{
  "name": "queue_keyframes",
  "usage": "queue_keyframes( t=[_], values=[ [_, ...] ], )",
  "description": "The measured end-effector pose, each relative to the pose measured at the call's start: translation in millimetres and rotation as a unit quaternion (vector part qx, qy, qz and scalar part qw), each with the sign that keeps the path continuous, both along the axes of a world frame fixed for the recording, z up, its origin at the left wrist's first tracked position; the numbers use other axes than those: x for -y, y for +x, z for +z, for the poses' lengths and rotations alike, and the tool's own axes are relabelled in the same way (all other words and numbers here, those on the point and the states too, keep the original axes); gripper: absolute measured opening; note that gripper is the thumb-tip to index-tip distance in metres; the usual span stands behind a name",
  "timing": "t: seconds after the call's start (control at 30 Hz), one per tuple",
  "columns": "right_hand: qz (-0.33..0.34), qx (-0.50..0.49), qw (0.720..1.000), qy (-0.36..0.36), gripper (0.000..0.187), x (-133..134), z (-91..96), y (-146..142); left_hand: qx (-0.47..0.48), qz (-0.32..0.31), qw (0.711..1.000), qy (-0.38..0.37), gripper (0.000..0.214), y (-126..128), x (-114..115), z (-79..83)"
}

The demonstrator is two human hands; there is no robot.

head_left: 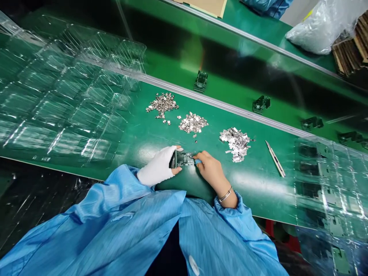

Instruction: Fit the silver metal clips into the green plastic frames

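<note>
My left hand, in a white glove, grips the left end of a small dark plastic part resting on the green mat. My bare right hand is closed in a pinch at the part's right end, fingertips pressed on it; whatever tiny piece sits under them is too small to see. Three heaps of small shiny metal pieces lie just beyond: a left heap, a middle heap and a right heap.
Tweezers lie right of the heaps. Clear blister trays are stacked at left; another clear tray with dark parts sits at right. Several dark parts, such as one, ride the conveyor belt behind. A plastic bag and cardboard lie far right.
</note>
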State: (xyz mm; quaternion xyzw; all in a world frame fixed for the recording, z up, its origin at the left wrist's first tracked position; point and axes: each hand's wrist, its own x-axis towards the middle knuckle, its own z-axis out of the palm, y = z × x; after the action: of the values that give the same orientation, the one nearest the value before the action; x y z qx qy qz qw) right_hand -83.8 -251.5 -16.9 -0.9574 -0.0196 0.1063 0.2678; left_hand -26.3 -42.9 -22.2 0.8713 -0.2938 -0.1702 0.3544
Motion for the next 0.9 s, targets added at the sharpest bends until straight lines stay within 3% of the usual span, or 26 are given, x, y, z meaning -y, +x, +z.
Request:
queue_keyframes(
  t=[0.23,0.53,0.63,0.77,0.9],
  values=[
    [0.02,-0.002,0.994,0.107,0.03,14,-1.5,-3,-0.003,0.004,1.0,-0.003,0.059,0,0,0.8],
    [0.02,-0.04,0.999,0.005,0.031,3,5.5,-5,-0.011,0.003,1.0,-0.01,0.057,1,-1,1.1],
    [0.013,-0.014,0.999,0.045,0.032,10,3.1,-7,0.001,0.007,1.0,-0.029,0.055,-1,-2,-0.9],
    [-0.034,0.092,0.993,0.072,0.025,14,-2.4,-8,0.045,-0.013,0.993,-0.112,0.051,-5,-2,-8.8],
    [-0.066,0.116,0.974,0.182,0.013,3,-0.3,-5,0.098,-0.046,0.978,-0.176,0.058,-7,-2,-10.2]
  ],
)
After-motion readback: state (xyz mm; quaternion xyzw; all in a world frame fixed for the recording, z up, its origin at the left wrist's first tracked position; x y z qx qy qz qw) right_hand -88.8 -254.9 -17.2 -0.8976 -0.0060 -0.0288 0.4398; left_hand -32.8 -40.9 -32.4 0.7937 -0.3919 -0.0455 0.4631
